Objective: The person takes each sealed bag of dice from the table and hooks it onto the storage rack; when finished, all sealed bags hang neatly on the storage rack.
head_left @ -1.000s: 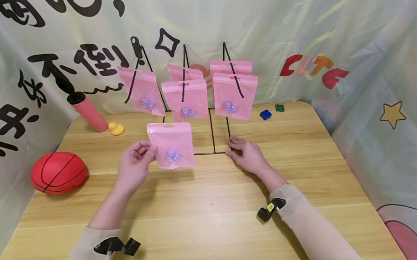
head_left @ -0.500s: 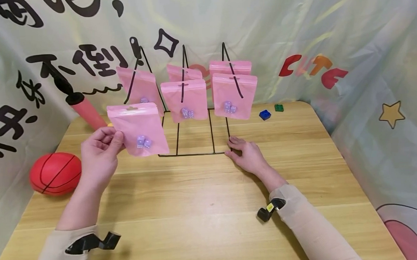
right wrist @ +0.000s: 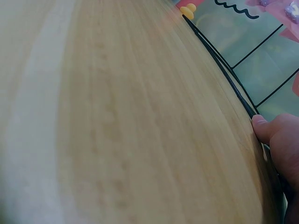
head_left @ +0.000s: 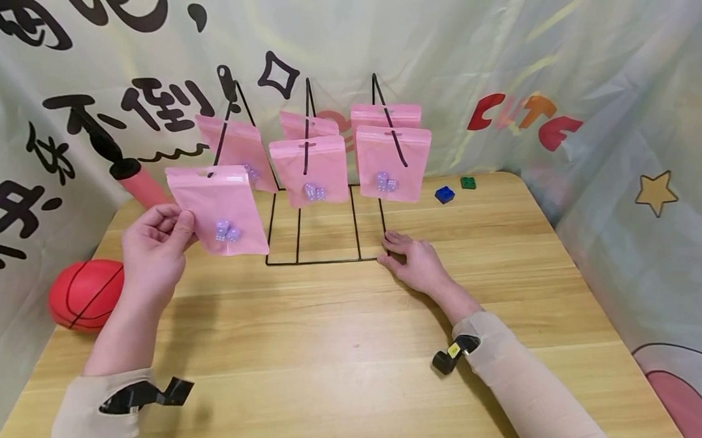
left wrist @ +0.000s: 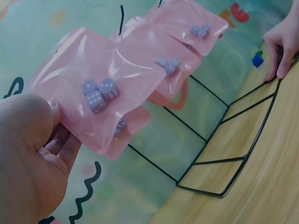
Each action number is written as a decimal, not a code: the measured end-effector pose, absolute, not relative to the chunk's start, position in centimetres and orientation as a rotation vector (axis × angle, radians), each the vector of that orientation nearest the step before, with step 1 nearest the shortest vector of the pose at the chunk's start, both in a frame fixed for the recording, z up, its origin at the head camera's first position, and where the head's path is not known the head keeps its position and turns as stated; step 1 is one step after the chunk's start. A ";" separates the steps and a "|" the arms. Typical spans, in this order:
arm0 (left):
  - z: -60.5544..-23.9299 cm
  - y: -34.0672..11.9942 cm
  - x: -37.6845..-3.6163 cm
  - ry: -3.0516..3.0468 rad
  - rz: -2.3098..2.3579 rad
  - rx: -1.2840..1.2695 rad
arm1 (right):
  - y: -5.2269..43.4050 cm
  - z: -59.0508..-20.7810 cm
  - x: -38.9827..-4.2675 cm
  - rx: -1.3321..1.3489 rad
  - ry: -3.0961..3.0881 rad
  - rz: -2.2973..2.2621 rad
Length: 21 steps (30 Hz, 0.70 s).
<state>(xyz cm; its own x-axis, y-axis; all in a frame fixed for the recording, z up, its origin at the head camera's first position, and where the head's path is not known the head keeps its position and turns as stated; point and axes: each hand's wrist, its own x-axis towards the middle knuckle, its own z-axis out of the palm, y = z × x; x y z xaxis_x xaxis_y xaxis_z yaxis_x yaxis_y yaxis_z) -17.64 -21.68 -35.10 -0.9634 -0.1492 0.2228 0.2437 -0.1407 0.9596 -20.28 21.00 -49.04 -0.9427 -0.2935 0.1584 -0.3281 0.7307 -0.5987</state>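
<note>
My left hand (head_left: 155, 247) pinches the left edge of a pink zip bag (head_left: 215, 199) with small purple dice (left wrist: 96, 95) inside. The hang hole at the bag's top lines up with the tip of the left hook (head_left: 221, 140) of a black wire display rack (head_left: 323, 262); whether the hook passes through cannot be told. Behind it, another pink bag (head_left: 242, 145) hangs on that hook. More pink bags (head_left: 308, 162) hang on the middle and right hooks. My right hand (head_left: 414, 262) holds the front right corner of the rack's base, thumb (right wrist: 261, 128) on the wire.
A red ball (head_left: 86, 292) with basketball lines lies left of my left forearm. Behind that hand stands a pink cylinder (head_left: 140, 186) with a black top. Blue (head_left: 445, 194) and green toy bricks (head_left: 468, 183) lie at the table's back right. A printed cloth surrounds the table.
My left hand has carried the bag leftward, up and back, from in front of the rack to the left hook's tip. The right hand stays at the rack's corner.
</note>
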 end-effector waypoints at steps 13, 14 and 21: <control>-35.4 -21.8 -19.2 -1.899 -2.140 -0.093 | 21.0 -49.2 -20.3 0.521 -2.872 1.022; -35.4 -21.8 -19.3 -1.902 -2.134 -0.098 | 21.0 -49.2 -20.3 0.522 -2.871 1.025; -35.4 -21.5 -20.2 -2.000 -2.042 -0.092 | 21.1 -49.2 -20.4 0.516 -2.872 1.021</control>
